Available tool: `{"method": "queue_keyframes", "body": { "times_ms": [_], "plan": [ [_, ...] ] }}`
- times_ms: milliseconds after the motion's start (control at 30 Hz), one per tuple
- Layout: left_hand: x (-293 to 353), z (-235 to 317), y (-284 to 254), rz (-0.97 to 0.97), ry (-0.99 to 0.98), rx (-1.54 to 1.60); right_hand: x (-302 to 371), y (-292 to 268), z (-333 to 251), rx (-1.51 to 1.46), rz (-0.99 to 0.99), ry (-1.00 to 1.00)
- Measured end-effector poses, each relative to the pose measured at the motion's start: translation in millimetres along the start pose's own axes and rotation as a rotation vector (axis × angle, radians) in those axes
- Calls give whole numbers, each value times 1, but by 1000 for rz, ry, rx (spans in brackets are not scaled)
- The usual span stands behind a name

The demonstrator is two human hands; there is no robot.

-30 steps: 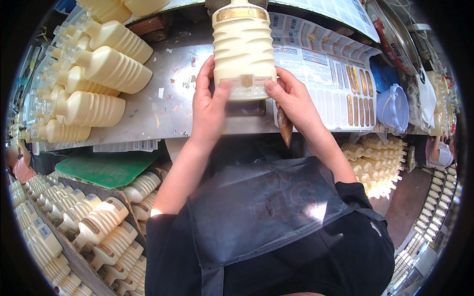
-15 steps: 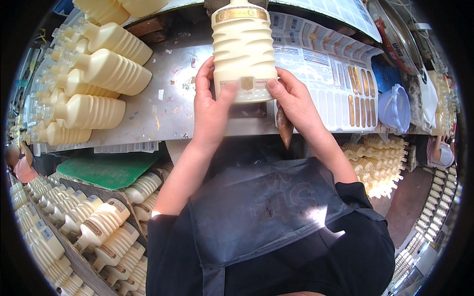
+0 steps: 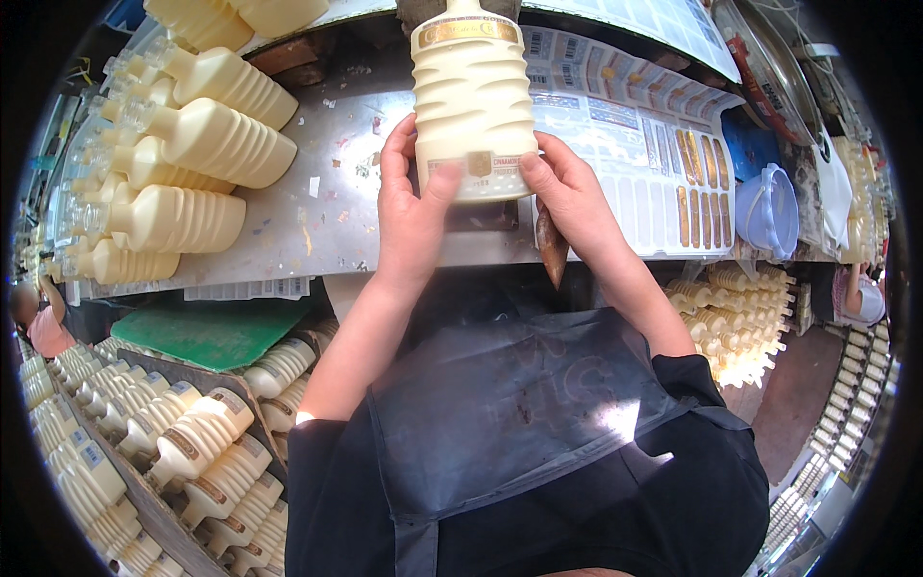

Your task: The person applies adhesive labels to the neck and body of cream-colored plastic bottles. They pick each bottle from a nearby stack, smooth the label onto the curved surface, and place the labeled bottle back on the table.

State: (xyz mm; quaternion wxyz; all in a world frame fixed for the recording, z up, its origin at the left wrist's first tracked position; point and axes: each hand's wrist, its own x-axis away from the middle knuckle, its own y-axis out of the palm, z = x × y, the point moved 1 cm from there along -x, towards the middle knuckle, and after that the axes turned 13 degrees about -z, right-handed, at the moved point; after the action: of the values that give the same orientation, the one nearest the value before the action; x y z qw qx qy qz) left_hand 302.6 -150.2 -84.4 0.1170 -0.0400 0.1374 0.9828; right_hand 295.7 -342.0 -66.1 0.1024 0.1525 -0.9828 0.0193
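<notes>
- Labelled bottles [image 3: 207, 428] pack the crate [image 3: 144, 490], near left; right, a blue bucket [image 3: 769, 216], contents unclear.
- Sticker sheet [image 3: 642, 207] spread right; brown tool [image 3: 551, 252] poking out below the right hand [image 3: 572, 192].
- And the bottle [image 3: 473, 91], far centre over the table [image 3: 317, 231]: cream, rippled, gold-banded, left hand [image 3: 413, 207] and right hand gripping its lower sides, thumbs in front.

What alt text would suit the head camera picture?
A person's left hand and right hand hold a ribbed cream bottle, a pointed brown object showing beneath the right. Similar bottles lie on the metal table at left; label sheets lie at right.
</notes>
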Motion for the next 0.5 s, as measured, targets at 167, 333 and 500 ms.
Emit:
{"method": "queue_keyframes", "body": {
  "times_ms": [167, 333, 500],
  "plan": [
    [3, -6, -5, -18, 47, -5, 4, -3, 0, -125, 6, 16],
    [10, -12, -16, -67, 146, -498, 4, -4, 2, -23, -42, -19],
    [12, -15, -18, -18, 133, -764, 8, -6, 3, -81, -88, -32]
  ]
}}
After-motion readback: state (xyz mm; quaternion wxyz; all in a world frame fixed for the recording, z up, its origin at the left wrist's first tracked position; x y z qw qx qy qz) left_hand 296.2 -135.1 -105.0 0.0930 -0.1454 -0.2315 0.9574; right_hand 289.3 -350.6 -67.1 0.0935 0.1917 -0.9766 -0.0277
